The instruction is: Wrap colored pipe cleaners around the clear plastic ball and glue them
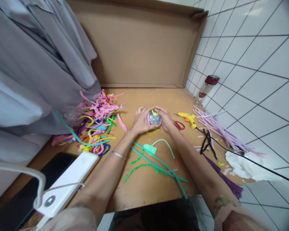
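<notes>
Head view shows a shiny, see-through ball [155, 120] between the two hands, just above or on the table [139, 197], near its middle; which of the two I cannot tell. Left hand [141, 119] curves round its left side with fingers partly bent, and right hand [166, 118] cups the right; both have hold of it, though the far fingertips are hidden. Judging by its look, it is light, thin-walled plastic: fairly stiff, somewhat slippery, and likely to dent if squeezed hard. Broad, gentle contact on opposite sides seems the best hold, clear of the yellow strip [154, 112] and the pink band [148, 118], which may be soft. Being round in outline, it shows no clear long axis; the yellow strip lies at its far upper part, while the pink band runs along its left edge.
</notes>
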`<state>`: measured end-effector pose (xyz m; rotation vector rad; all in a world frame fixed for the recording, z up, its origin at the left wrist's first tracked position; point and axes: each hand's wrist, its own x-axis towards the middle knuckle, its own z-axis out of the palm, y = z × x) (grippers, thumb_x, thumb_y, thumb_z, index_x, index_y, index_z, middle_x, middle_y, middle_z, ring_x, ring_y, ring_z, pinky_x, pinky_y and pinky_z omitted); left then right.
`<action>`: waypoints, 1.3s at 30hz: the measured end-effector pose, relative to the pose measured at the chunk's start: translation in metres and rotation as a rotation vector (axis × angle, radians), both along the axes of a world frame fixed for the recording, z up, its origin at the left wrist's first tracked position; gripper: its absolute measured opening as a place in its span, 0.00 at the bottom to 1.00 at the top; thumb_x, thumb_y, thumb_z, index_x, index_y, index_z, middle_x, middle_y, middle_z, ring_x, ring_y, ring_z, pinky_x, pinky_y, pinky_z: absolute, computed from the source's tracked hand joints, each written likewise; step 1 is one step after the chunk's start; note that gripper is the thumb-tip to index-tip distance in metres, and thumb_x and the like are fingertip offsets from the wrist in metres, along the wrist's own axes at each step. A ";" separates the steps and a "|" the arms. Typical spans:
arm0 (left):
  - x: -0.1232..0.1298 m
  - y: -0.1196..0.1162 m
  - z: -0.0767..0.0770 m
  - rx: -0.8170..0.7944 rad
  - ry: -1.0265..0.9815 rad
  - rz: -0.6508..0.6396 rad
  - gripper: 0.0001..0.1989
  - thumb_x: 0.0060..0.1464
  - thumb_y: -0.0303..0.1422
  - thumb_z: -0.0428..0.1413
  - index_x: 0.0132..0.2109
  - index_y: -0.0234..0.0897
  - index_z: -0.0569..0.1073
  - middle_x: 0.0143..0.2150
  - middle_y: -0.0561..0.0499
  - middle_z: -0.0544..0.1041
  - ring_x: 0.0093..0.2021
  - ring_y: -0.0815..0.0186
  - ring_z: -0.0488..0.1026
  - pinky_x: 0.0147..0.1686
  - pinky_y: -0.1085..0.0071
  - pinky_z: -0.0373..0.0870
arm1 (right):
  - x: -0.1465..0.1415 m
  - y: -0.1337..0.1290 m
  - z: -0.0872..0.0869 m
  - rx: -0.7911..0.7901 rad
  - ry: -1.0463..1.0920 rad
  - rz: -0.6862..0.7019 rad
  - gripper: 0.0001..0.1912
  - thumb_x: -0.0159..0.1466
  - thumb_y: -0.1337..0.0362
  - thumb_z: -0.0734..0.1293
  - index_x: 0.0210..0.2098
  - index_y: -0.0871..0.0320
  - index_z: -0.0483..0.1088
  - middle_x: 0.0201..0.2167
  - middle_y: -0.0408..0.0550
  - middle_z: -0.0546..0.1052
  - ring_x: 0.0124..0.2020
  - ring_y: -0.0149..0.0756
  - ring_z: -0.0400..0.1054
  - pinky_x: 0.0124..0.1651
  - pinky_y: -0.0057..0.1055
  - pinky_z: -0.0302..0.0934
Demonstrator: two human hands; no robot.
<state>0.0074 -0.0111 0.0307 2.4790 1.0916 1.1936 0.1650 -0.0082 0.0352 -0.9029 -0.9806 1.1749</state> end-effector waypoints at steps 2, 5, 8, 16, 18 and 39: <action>0.001 -0.001 0.001 0.007 -0.016 -0.005 0.41 0.40 0.50 0.68 0.61 0.43 0.70 0.60 0.43 0.74 0.59 0.48 0.67 0.61 0.51 0.63 | 0.000 0.000 0.001 0.005 -0.032 0.018 0.10 0.50 0.62 0.71 0.33 0.55 0.77 0.33 0.43 0.81 0.39 0.38 0.73 0.50 0.37 0.67; 0.002 -0.002 -0.001 -0.001 -0.053 0.016 0.40 0.38 0.48 0.70 0.58 0.43 0.70 0.57 0.44 0.75 0.58 0.48 0.67 0.61 0.51 0.64 | -0.001 -0.001 0.001 0.004 -0.048 0.024 0.10 0.51 0.62 0.70 0.33 0.55 0.76 0.32 0.43 0.80 0.38 0.38 0.72 0.48 0.37 0.67; 0.002 -0.001 -0.003 -0.015 -0.094 0.032 0.39 0.37 0.46 0.71 0.57 0.43 0.69 0.56 0.44 0.75 0.58 0.49 0.68 0.60 0.51 0.66 | -0.003 -0.001 0.001 -0.002 -0.018 0.019 0.11 0.51 0.61 0.70 0.34 0.55 0.76 0.33 0.44 0.80 0.39 0.38 0.73 0.48 0.37 0.67; 0.001 0.001 -0.004 -0.038 -0.142 0.043 0.37 0.36 0.44 0.72 0.54 0.41 0.70 0.55 0.44 0.75 0.58 0.51 0.69 0.60 0.53 0.67 | -0.003 -0.004 0.000 0.044 -0.040 -0.044 0.12 0.51 0.58 0.71 0.34 0.53 0.76 0.35 0.43 0.80 0.40 0.37 0.71 0.47 0.34 0.66; 0.002 0.001 -0.004 -0.038 -0.142 0.044 0.37 0.36 0.44 0.72 0.54 0.42 0.70 0.55 0.45 0.76 0.58 0.51 0.69 0.60 0.52 0.66 | -0.001 -0.003 -0.001 0.069 -0.101 -0.048 0.11 0.52 0.56 0.70 0.33 0.53 0.77 0.35 0.43 0.80 0.41 0.37 0.71 0.47 0.34 0.65; -0.003 0.007 -0.014 -0.080 -0.189 -0.051 0.44 0.37 0.44 0.71 0.60 0.41 0.65 0.67 0.38 0.61 0.70 0.45 0.58 0.67 0.46 0.60 | 0.008 0.001 -0.003 0.054 -0.113 -0.073 0.09 0.49 0.57 0.71 0.28 0.54 0.75 0.30 0.42 0.79 0.37 0.37 0.70 0.44 0.34 0.64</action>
